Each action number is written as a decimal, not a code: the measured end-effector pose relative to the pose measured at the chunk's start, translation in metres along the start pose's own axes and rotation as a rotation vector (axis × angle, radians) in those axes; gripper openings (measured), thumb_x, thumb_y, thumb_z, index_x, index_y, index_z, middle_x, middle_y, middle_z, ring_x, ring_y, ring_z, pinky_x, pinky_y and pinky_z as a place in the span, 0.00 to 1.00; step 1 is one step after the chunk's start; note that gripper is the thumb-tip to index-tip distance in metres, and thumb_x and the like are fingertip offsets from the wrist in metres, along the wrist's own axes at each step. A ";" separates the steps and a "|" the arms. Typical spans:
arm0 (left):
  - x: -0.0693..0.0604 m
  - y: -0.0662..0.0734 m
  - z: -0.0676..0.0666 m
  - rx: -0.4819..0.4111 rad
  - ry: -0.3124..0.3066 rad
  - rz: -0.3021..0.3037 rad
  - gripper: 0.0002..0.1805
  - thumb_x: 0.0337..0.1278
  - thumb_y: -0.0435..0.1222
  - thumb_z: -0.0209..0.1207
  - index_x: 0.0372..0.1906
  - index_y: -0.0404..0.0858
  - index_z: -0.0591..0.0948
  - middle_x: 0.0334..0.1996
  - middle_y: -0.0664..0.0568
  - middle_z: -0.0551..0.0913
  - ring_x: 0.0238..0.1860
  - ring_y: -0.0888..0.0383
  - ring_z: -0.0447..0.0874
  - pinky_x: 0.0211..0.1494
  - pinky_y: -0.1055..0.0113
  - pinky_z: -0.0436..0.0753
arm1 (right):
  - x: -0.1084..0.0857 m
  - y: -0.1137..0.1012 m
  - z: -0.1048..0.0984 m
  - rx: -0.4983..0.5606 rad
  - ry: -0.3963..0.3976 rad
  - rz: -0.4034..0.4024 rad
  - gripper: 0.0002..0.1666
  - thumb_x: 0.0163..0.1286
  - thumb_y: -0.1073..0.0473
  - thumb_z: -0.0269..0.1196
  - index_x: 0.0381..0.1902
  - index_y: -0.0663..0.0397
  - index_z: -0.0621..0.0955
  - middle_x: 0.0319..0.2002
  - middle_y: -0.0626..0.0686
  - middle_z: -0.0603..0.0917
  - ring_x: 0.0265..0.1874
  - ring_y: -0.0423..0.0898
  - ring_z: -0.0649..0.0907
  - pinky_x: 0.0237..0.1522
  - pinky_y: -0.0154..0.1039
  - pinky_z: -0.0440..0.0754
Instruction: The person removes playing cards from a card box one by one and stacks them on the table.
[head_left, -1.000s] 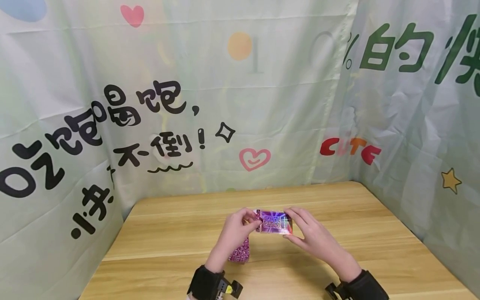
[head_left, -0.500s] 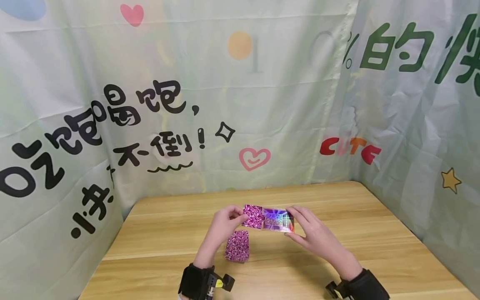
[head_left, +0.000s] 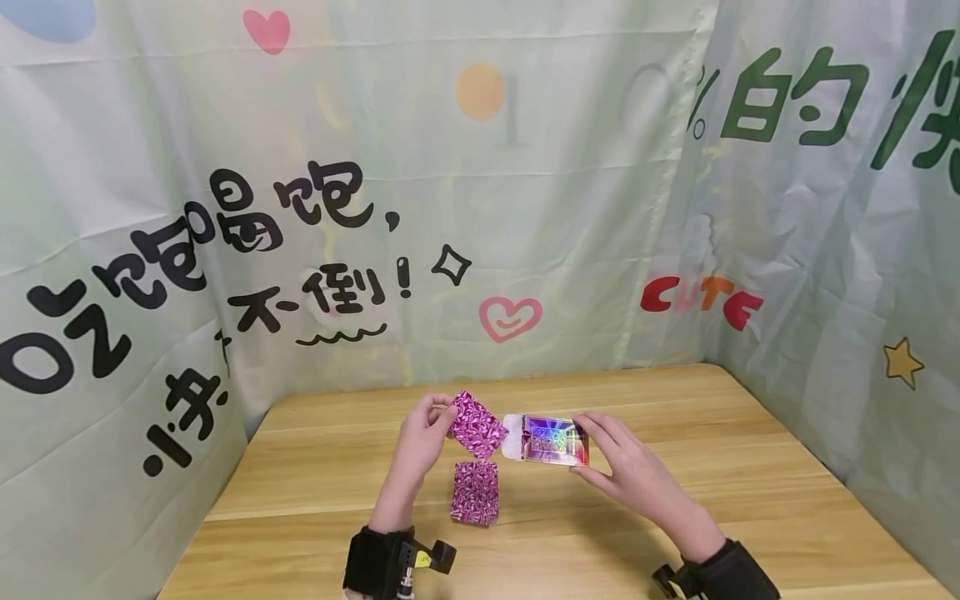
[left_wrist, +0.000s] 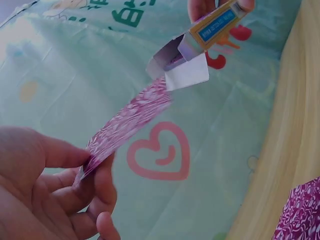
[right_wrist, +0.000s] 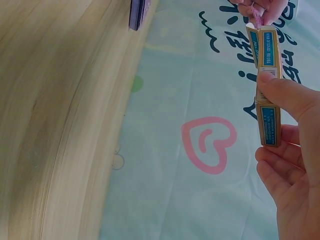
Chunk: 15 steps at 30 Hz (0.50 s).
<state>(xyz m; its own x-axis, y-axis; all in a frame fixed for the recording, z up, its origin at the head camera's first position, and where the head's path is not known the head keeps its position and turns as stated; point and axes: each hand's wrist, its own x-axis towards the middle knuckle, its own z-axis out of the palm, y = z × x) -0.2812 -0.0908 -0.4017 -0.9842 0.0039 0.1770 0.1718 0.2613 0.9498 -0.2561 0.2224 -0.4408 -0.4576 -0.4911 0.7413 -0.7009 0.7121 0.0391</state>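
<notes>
My left hand (head_left: 422, 437) pinches a few pink-and-white patterned cards (left_wrist: 127, 117) between thumb and fingers. Their far corner is close to the opened flap of a shiny card box (head_left: 555, 440). My right hand (head_left: 630, 467) grips that box by its far end, thumb on one narrow side and fingers on the other. In the left wrist view the box's white flap (left_wrist: 189, 73) hangs open and something pink shows inside. A stack of cards (head_left: 475, 493) with the same pattern lies on the table just below the held cards.
The wooden table (head_left: 315, 492) stretches out to both sides of the hands. A printed fabric curtain (head_left: 570, 208) hangs behind the table and along its sides. Black camera straps (head_left: 378, 560) circle both wrists.
My left hand has drawn the cards leftward out of the box and tilted them. The box's white flap now shows. My right hand has hardly moved, and the stack below is uncovered.
</notes>
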 end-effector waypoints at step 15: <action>0.010 -0.039 0.015 0.243 -0.069 -0.073 0.10 0.58 0.38 0.64 0.38 0.36 0.81 0.22 0.53 0.76 0.20 0.61 0.69 0.23 0.70 0.71 | 0.000 -0.002 -0.001 0.003 -0.013 0.008 0.39 0.62 0.38 0.65 0.60 0.61 0.76 0.53 0.56 0.79 0.52 0.49 0.79 0.47 0.44 0.84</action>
<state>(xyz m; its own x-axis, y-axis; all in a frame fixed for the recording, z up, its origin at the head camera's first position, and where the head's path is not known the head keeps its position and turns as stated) -0.2985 -0.0861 -0.4410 -0.9956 0.0404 0.0847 0.0936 0.4879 0.8679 -0.2546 0.2216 -0.4405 -0.4706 -0.4917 0.7327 -0.6987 0.7148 0.0309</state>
